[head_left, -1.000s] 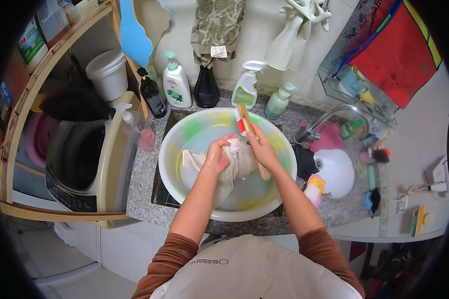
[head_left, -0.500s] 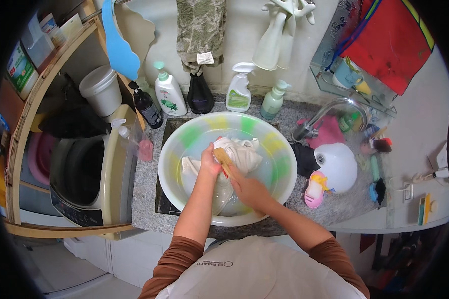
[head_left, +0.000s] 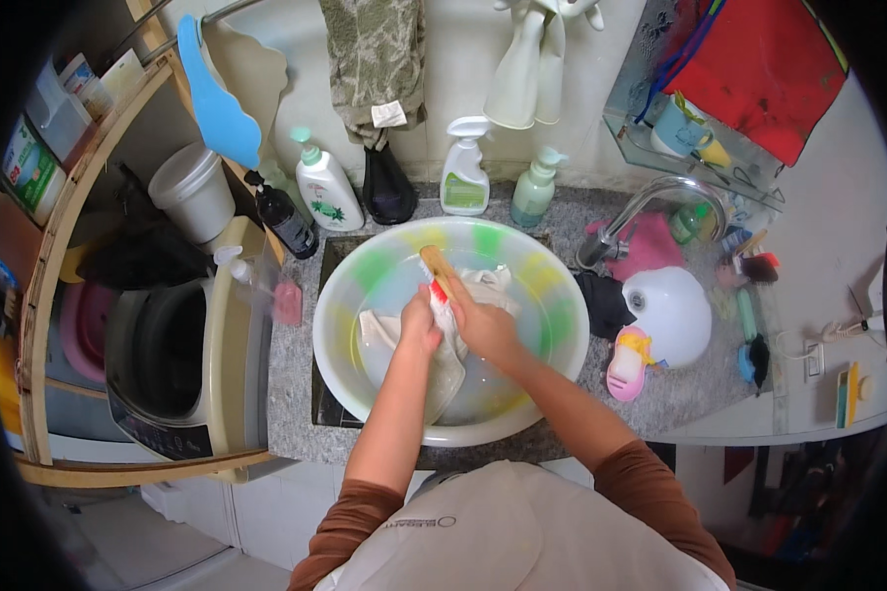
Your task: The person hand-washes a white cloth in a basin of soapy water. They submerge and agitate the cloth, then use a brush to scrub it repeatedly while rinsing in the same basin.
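Observation:
A wooden scrub brush [head_left: 445,276] with red and white bristles is gripped in my right hand [head_left: 487,330], its far end tilted up and to the left. The bristles face the white cloth [head_left: 449,372], close to my left hand. Fingers closed, my left hand [head_left: 419,323] holds the cloth up against the brush. Part of the cloth hangs toward the near side, and the rest lies in water behind and beside my hands. All this is inside a large round basin [head_left: 574,320] with yellow and green patches. Some fingertips are hidden by the brush and cloth.
Behind the basin stand several bottles, including a white spray bottle [head_left: 465,167] and a green pump bottle [head_left: 538,187]. To the right are a faucet [head_left: 650,197], a white bowl-like piece [head_left: 675,315] and a pink soap dish [head_left: 624,372]. A washing machine [head_left: 229,345] stands at left.
The brush has moved up and away from me, with its far end now past my left hand. My left hand is slightly lower. The whole view has shifted a little.

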Demonstrator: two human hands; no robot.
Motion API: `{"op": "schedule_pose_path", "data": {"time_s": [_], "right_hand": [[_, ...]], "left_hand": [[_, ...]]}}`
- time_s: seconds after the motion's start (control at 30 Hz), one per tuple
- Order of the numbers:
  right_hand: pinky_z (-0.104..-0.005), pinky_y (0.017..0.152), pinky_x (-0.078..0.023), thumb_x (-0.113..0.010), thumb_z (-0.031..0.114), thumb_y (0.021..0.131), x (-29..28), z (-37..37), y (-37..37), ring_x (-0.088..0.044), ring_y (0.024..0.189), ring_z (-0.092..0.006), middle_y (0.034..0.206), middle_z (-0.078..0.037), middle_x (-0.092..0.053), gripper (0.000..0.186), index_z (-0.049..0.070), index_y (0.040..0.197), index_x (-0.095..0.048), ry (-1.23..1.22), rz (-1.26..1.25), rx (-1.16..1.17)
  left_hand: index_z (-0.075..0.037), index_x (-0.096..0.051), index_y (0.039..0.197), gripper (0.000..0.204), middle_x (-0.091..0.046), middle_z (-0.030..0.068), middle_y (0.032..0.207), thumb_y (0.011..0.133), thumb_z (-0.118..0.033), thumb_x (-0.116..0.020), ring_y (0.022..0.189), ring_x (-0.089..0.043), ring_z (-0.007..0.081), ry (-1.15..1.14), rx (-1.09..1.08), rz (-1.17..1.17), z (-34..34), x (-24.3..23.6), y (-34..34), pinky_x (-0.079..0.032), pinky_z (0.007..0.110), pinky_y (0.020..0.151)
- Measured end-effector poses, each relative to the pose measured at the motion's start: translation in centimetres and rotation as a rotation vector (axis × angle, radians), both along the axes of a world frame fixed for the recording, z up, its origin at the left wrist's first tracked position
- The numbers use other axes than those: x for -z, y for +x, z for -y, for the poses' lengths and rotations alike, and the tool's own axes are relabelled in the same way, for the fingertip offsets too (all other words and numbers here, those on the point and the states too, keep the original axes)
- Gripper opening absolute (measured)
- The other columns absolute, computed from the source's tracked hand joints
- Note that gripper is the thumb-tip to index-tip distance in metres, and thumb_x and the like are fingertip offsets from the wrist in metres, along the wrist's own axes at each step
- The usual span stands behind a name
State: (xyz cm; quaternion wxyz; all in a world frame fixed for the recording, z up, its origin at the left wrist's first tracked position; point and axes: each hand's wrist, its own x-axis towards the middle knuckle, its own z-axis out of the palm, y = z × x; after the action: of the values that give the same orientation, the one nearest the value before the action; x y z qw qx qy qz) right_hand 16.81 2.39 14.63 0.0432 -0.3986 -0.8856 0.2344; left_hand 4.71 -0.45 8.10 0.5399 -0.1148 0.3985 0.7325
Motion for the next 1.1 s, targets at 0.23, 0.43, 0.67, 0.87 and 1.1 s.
{"op": "schedule_pose_path", "data": {"time_s": [0.23, 0.43, 0.67, 0.87, 1.1], "right_hand": [[-0.0398, 0.069, -0.047, -0.043, 0.029, 0.090, -0.1, -2.2, 0.4, -0.060, 0.078, -0.0356, 0.091, -0.019, -0.061, 0.047, 0.023, 0.136, -0.033, -0.216, -0.350, -0.180], [-0.0395, 0.049, -0.045, -0.042, 0.025, 0.090, 2.6, 2.0, -0.1, -0.059, 0.054, -0.0297, 0.065, -0.014, -0.058, 0.048, 0.031, 0.136, -0.029, -0.066, -0.120, -0.567], [-0.0341, 0.047, -0.046, -0.040, 0.028, 0.092, -1.5, -1.9, 1.8, -0.059, 0.051, -0.0238, 0.070, -0.016, -0.060, 0.047, 0.035, 0.136, -0.028, -0.378, -0.181, -0.519], [-0.0342, 0.051, -0.048, -0.036, 0.028, 0.093, 3.4, -1.1, 3.0, -0.062, 0.067, -0.0273, 0.087, -0.018, -0.061, 0.043, 0.032, 0.136, -0.031, -0.318, 0.083, -0.597], [-0.0361, 0.072, -0.047, -0.039, 0.027, 0.093, 1.0, 2.1, 0.5, -0.060, 0.085, -0.0258, 0.101, -0.016, -0.060, 0.043, 0.038, 0.134, -0.033, -0.652, -0.377, -0.578]], "left_hand": [[0.003, -0.055, 0.105, 0.031, -0.060, 0.0132, 0.097, 0.096, -0.019, -0.036, 0.087, -0.057, 0.0195, -0.317, 0.279, -0.748, 7.5, 2.1, -5.2, -0.045, 0.031, 0.080], [-0.001, -0.045, 0.120, 0.029, -0.057, 0.0114, 0.100, 0.093, -0.008, -0.039, 0.082, -0.055, 0.0148, -0.290, 0.068, -0.426, 11.7, -3.1, -2.9, -0.044, 0.025, 0.071], [-0.004, -0.041, 0.119, 0.032, -0.056, 0.0099, 0.089, 0.087, 0.003, -0.041, 0.073, -0.051, 0.0107, -0.325, 0.251, -0.812, 13.2, -7.1, -2.3, -0.041, 0.021, 0.063], [-0.008, -0.029, 0.119, 0.037, -0.055, 0.0121, 0.094, 0.087, 0.007, -0.038, 0.080, -0.051, 0.0119, -0.364, -0.106, -1.041, 15.0, -9.3, -1.1, -0.040, 0.022, 0.075], [-0.007, -0.034, 0.107, 0.027, -0.054, 0.0071, 0.084, 0.083, 0.004, -0.036, 0.073, -0.047, 0.0102, -0.341, -0.171, -0.947, 15.7, -10.3, -1.4, -0.038, 0.023, 0.070]]}}
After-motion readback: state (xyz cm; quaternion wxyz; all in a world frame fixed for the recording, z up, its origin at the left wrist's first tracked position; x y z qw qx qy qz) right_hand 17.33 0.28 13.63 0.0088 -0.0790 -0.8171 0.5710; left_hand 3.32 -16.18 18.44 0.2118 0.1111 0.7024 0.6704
